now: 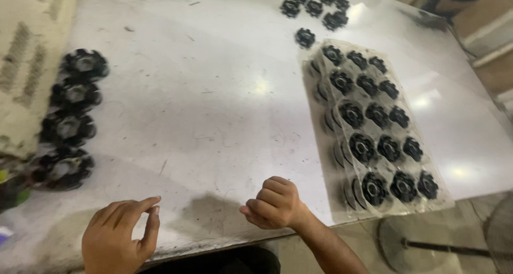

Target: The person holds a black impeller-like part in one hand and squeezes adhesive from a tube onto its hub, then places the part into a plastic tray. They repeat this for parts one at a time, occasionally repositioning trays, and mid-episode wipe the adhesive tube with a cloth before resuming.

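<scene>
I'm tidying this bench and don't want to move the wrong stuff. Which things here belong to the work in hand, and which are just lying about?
In the work:
- clear tray filled with black toothed parts
- column of larger black toothed parts at left
- loose black parts beyond the tray
- left hand and right hand, both empty

Lying about:
- fan on the floor
- small debris on the white table

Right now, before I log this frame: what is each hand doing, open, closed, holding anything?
Left hand: loosely open, thumb and forefinger near each other, nothing seen held.
Right hand: curled in a fist on the table; contents cannot be told.
</scene>
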